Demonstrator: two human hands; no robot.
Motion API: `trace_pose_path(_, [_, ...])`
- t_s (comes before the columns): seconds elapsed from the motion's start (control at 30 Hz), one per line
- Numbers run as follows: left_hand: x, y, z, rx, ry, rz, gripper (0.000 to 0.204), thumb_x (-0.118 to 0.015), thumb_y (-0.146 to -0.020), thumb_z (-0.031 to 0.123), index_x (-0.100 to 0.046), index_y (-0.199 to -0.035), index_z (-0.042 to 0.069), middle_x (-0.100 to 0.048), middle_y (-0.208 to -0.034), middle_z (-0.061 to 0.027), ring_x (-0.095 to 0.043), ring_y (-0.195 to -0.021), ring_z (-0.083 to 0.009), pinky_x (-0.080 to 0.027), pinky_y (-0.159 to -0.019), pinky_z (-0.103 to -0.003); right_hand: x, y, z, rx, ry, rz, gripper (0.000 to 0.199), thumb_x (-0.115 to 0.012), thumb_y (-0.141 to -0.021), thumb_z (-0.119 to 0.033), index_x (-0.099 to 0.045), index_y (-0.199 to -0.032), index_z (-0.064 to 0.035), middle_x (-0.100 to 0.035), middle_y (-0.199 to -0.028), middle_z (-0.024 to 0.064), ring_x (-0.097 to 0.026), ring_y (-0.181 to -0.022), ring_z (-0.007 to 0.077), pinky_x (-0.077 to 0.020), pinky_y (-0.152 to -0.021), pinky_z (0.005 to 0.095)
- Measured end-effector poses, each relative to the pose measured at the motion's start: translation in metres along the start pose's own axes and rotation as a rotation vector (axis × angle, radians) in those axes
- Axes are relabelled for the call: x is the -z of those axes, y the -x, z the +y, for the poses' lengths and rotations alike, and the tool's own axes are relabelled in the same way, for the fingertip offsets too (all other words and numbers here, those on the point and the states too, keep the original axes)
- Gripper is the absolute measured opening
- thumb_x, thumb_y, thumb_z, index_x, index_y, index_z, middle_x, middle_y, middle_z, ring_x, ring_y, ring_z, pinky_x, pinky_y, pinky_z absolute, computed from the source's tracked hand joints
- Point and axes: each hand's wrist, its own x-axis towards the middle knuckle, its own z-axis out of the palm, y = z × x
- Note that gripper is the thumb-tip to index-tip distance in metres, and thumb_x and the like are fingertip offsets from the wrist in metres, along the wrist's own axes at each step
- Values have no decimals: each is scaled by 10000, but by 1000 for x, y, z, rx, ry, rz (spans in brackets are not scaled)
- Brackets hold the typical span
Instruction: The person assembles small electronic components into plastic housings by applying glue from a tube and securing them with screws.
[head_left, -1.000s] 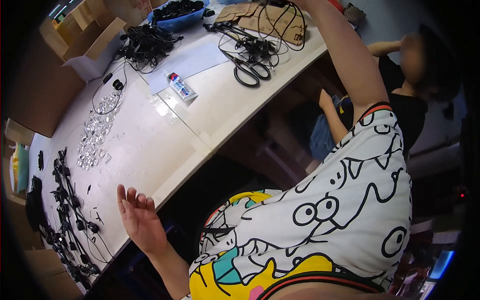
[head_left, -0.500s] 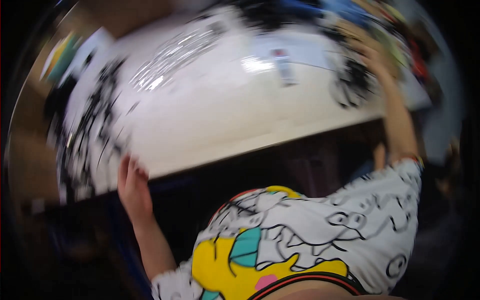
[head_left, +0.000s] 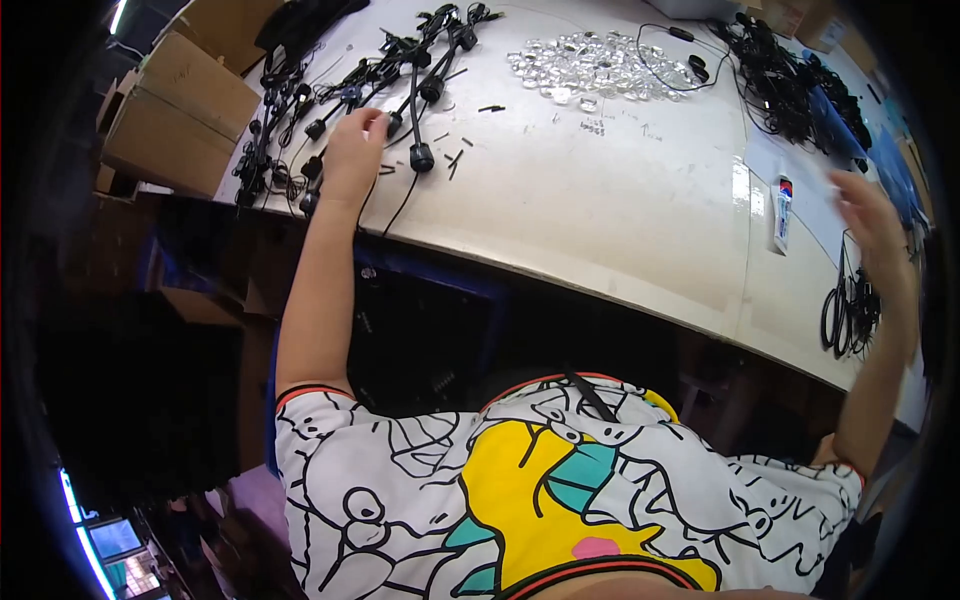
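My left hand (head_left: 352,160) is over the left part of the white table, its fingers curled in at a pile of black cables with round sockets (head_left: 375,75). Its fingertips lie close beside a black socket; what they hold, if anything, is hidden. One socketed cable (head_left: 421,155) lies just to its right. Over the right side of the table, my right hand (head_left: 872,225) is blurred by motion, with a small whitish spot at its fingertips. A white tube with a blue and red end (head_left: 783,213) lies to its left, and a looped black cable bundle (head_left: 852,310) below it.
Many clear glass-like pieces (head_left: 600,68) are spread at the table's far middle. More black cables (head_left: 780,80) are heaped at the far right beside blue plastic (head_left: 890,165). Small black bits (head_left: 455,163) lie near the sockets. Cardboard boxes (head_left: 180,110) stand at the left.
The view has swung left and steadied. My left hand has moved from the table's front edge onto the cable pile. My right hand has come away from the far right heap.
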Motion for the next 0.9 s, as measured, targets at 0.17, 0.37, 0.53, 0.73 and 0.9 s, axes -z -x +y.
trace_pose_path(0.17, [-36,-40,-8,35,-238,-33,337,-528,-782,351,-632,-886,48,-615,-832,-156,-578,-808,-305,-445,-731,-377,-132,-12,-137,524,-199,-219,153,-561,-751,-21,-596,-898,-44,-600,-915,81,-588,-789,243,-484,-680,324])
trace_pose_path(0.37, [-51,-56,8,133,-304,-154,379,-591,-700,365,-644,-899,46,-639,-785,-123,-616,-703,-234,-472,-686,-308,-200,-30,-154,681,-447,-153,133,-552,-765,-79,-608,-886,-71,-603,-926,53,-589,-771,240,-479,-658,311])
trace_pose_path(0.53, [-30,-59,-2,327,70,-180,277,-582,-672,131,-628,-918,12,-635,-826,-101,-598,-738,-176,-467,-688,-282,-192,-37,-136,641,-502,-309,210,-556,-735,43,-601,-917,-52,-596,-942,84,-592,-787,238,-489,-651,279])
trace_pose_path(0.73, [-2,-80,-13,101,395,210,192,-558,-776,73,-602,-940,-16,-595,-699,-50,-517,-527,-88,-424,-499,-227,-204,-42,-127,577,-586,-243,171,-539,-749,6,-612,-891,-55,-601,-925,67,-590,-767,232,-479,-671,295])
trace_pose_path(0.9, [23,-81,-22,172,204,195,244,-583,-785,213,-625,-845,-20,-599,-655,-40,-501,-572,-99,-402,-562,-249,-206,-39,-127,586,-545,-256,162,-542,-754,0,-612,-890,-52,-601,-909,73,-589,-777,230,-477,-687,292])
